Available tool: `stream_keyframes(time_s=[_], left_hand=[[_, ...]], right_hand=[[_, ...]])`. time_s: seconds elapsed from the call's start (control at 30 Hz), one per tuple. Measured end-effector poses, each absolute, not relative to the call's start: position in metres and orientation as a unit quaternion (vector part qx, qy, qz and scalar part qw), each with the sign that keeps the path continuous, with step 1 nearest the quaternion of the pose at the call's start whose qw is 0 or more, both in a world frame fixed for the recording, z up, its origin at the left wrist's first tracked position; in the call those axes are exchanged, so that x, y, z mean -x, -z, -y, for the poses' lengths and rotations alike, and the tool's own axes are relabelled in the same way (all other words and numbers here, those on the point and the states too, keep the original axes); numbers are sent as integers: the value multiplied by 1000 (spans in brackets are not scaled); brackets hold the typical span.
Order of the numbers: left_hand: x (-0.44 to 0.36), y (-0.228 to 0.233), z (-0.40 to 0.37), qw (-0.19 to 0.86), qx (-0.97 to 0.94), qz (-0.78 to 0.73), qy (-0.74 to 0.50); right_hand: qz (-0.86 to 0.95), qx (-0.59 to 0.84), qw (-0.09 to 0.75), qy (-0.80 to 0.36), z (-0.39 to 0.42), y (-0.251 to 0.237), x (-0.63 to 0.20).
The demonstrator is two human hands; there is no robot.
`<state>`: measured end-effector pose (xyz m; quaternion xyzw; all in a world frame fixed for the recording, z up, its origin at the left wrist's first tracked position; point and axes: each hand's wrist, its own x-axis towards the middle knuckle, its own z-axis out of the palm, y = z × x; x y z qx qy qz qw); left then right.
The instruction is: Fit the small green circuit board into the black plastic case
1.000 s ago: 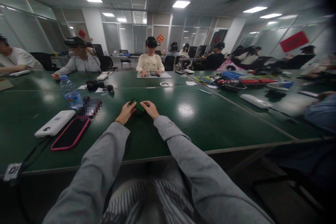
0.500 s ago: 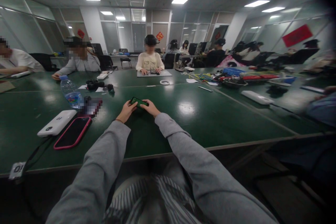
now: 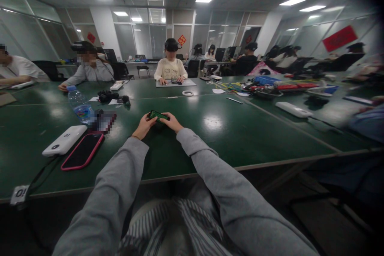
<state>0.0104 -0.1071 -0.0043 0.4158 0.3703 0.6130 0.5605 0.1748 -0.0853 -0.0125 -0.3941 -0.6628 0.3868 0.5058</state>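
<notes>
Both hands meet out in front, over the dark green table top (image 3: 228,136). Left hand (image 3: 144,126) pinches one end of a small flat green card (image 3: 158,116) that looks like a circuit board, and right hand (image 3: 173,122) pinches the other end, so the card sits between the fingertips and just above the table. Holding it by the ends likely keeps the fingers off the flat face and lets the card stay level. Grey sleeves run back from both hands. Off to the left of the left hand lie a black phone in a pink case (image 3: 82,151) and a white oblong power bank (image 3: 64,140), side by side and well apart from the card. Farther out on that side stands a clear plastic water bottle (image 3: 78,105). Beyond the hands, a small white ring of tape (image 3: 188,93) lies flat. Past that, a person in a cream top (image 3: 170,69) sits with hands on a grey mat.
</notes>
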Motion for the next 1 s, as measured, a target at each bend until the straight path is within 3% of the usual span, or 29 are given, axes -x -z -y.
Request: stream_keyframes(time_s=[0.83, 1.0], left_hand=[[-11, 11, 103, 484, -481, -411, -605], [-2, 11, 100, 313, -604, -489, -546]], right_hand=[[683, 411, 486, -358, 82, 17, -172], [686, 415, 483, -351, 85, 16, -173]])
